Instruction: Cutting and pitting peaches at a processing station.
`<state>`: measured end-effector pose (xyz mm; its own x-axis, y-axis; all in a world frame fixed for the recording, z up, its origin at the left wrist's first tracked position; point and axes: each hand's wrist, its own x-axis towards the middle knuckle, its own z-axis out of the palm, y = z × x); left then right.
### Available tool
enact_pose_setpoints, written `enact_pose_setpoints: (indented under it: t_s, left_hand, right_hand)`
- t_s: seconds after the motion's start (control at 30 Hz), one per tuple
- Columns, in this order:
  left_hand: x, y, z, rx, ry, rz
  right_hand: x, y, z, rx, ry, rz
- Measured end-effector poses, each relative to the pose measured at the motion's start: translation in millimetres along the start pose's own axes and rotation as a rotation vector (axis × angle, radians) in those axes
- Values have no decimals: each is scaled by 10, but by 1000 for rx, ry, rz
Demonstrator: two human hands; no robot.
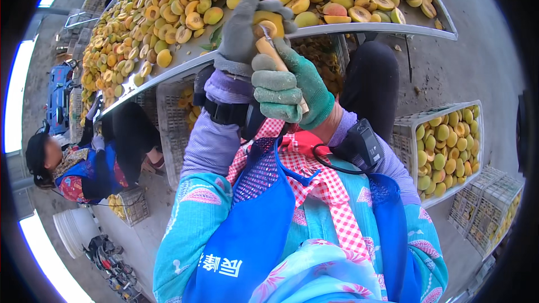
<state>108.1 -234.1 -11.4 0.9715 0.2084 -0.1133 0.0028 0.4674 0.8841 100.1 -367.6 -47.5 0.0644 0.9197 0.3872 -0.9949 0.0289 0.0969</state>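
Observation:
My left hand (240, 29), in a grey glove, grips a halved yellow apricot or peach (269, 21) with its cut face towards me. In my right hand (286, 84), gloved in grey and green, is a pitting tool with a wooden handle (271, 53). The tool's curved metal tip (264, 31) touches the cut face at the pit hollow. Both hands are close together above the near rim of a metal-edged table (362, 28). Fruit halves (193, 21) are heaped on the table just past my hands.
A plastic crate of fruit (448, 151) stands at my right, with stacked crates (484, 210) beyond. Under the table are another crate (170, 134) and a container of scraps (320, 54). A co-worker (84, 168) sits at the left. White buckets (76, 231) stand behind that person.

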Motion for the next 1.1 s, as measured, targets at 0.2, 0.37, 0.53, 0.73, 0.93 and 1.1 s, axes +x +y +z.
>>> enact_pose_setpoints:
  t_s: [0.2,0.37,0.53,0.73,0.93,1.1]
  left_hand:
    - [-726,484,-1595,973,585,-92]
    - [166,624,-815,1714,340,-164]
    - [1433,-322,-1501,2006,-45,139]
    - [804,-2,-702,1131,25,-187]
    - [182,-240,-631,1190,-1,670]
    - [224,-473,-442,-50,127,69]
  right_hand:
    - [-379,-4,-404,-61,543,26]
    - [-457,-46,-711,-121,927,-30]
    - [-143,-156,-172,-706,1065,-174]
    - [-55,-556,-156,-1659,1058,-482]
    - [108,-428,-243,-1884,936,-404]
    - [82,-272,-399,-1801,977,-542]
